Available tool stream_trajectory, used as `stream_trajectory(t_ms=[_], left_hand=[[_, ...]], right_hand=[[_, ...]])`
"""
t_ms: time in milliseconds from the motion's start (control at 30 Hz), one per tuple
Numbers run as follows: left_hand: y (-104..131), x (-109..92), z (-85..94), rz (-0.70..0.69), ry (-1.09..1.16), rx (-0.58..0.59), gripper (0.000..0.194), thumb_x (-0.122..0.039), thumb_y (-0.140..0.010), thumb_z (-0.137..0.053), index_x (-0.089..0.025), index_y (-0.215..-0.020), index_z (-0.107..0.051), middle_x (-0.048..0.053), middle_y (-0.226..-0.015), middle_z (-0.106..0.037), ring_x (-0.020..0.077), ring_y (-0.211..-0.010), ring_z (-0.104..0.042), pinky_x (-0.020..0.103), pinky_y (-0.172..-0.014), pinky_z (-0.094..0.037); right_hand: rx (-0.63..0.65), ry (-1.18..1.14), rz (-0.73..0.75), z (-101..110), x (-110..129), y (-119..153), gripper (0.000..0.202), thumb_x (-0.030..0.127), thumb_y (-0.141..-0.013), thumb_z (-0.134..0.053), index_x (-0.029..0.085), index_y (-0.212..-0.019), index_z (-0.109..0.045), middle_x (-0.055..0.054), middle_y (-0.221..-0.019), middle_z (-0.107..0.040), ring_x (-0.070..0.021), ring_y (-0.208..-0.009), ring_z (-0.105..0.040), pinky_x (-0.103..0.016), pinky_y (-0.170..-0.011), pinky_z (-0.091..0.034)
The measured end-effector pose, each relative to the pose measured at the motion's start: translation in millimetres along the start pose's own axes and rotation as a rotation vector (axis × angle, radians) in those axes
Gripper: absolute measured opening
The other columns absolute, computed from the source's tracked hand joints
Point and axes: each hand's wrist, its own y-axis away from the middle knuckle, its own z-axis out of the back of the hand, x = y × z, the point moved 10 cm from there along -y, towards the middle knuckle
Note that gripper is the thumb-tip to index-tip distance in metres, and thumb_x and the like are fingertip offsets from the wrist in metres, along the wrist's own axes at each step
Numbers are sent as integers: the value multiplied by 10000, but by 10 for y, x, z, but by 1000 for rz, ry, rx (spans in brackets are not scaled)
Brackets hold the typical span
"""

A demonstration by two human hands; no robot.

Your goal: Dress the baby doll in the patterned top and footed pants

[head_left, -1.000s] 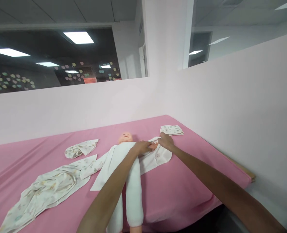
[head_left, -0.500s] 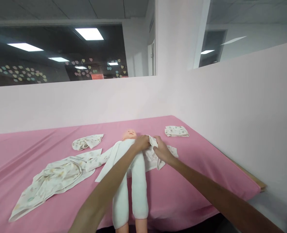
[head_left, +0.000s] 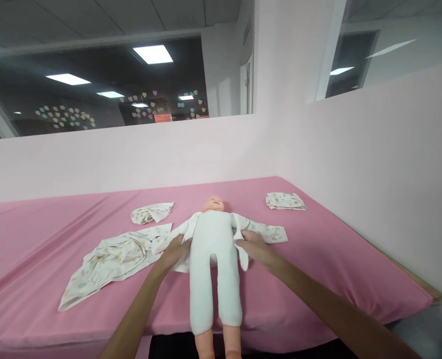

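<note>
A baby doll (head_left: 212,239) with a white cloth body lies on its back, head away from me and feet over the near edge. A printed white baby shirt (head_left: 268,232) is spread open under it, both sleeves stretched out sideways, the doll's arms hidden inside. On the doll's left side in view, my left hand (head_left: 176,249) is closed on one front edge of the shirt. My right hand (head_left: 254,244) pinches the opposite front panel beside the doll's hip. The fingertips of both hands are partly hidden by cloth.
The pink-covered table (head_left: 299,289) meets a white wall behind and at right. At left lie a crumpled printed garment (head_left: 112,262) and a smaller folded cloth (head_left: 151,213). Another folded printed cloth (head_left: 285,201) rests at the back right. Windows are above the wall.
My left hand has moved from the shirt's right side, across the doll, to its left edge. The right sleeve now lies stretched out. The view has shifted slightly left.
</note>
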Motion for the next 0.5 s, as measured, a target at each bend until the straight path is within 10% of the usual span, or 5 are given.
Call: stream_trajectory(t_ms=[200, 367, 500], left_hand=[[334, -528, 39, -103, 193, 11, 371, -367, -876, -478, -200, -1198, -551, 101, -1248, -629, 258, -1170, -581, 356, -933, -476], [815, -1042, -121, -338, 41, 228, 327, -376, -888, -474, -271, -1169, -606, 61, -1115, -658, 235, -1012, -613, 329, -834, -492], [684, -1017, -97, -325, 96, 231, 501, -482, -860, -539, -273, -1315, -515, 67, -1195, -607, 192, -881, -620, 289, -738, -502]], right_hand=[[19, 47, 210, -356, 539, 124, 137, 240, -777, -485, 223, -723, -360, 28, -723, -448, -122, -628, -424, -220, -511, -344], [255, -1, 194, -481, 481, 243, 144, 323, -825, -510, 214, -735, -480, 27, -699, -504, -106, -545, -462, -222, -468, -344], [-54, 26, 54, -52, 226, -75, 288, 461, -853, -524, 181, -836, -590, -32, -792, -624, -150, -658, -572, -242, -542, -408]])
